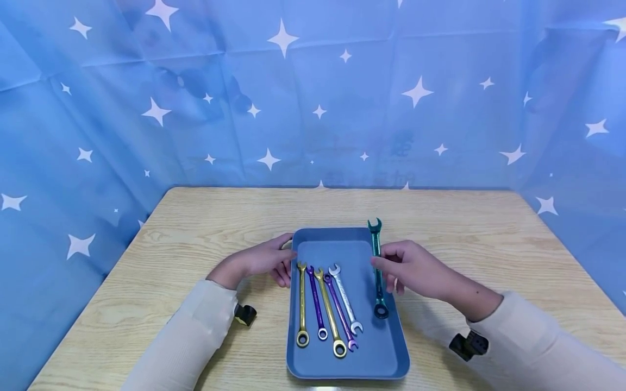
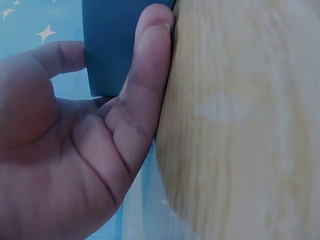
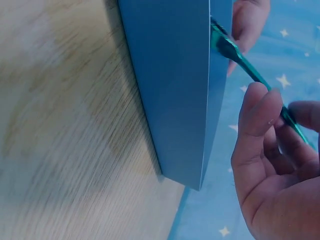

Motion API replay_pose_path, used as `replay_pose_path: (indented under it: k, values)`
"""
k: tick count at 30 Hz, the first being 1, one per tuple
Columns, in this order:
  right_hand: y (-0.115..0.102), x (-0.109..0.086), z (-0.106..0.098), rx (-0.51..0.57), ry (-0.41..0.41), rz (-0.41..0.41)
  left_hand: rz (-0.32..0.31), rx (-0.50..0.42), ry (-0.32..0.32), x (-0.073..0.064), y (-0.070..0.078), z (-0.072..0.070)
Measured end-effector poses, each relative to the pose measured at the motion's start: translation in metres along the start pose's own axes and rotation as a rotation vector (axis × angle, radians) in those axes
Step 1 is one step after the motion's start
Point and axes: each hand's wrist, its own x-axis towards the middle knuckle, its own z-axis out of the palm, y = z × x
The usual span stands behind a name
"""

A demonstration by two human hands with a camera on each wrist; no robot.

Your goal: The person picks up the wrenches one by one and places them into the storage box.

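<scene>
A blue-grey tray (image 1: 347, 369) lies lengthwise on the table in the head view. My right hand (image 1: 413, 269) pinches a green combination wrench (image 1: 376, 244) over the tray's right side, its open jaw end pointing away and its ring end low inside the tray. The right wrist view has the same green wrench (image 3: 250, 67) between thumb and fingers. My left hand (image 1: 266, 259) grips the tray's left wall near the far corner, thumb at the rim and fingers along the outside. Inside the tray, gold wrenches (image 1: 330, 315), purple wrenches (image 1: 315, 304) and a silver wrench (image 1: 345, 300) lie side by side.
The light wooden table (image 1: 220, 217) extends around the tray on all sides. Behind it hangs a blue cloth (image 1: 318, 81) with white stars. Small dark wrist devices sit on the left sleeve (image 1: 195, 320) and the right sleeve (image 1: 528, 331).
</scene>
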Motion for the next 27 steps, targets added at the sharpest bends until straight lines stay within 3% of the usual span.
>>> replay_pose_path:
  k: [27]
  values:
    - [0.0006,0.0025,-0.0005,-0.036,-0.050,0.023,-0.012,0.001,0.008,0.0016,-0.0004,-0.0001]
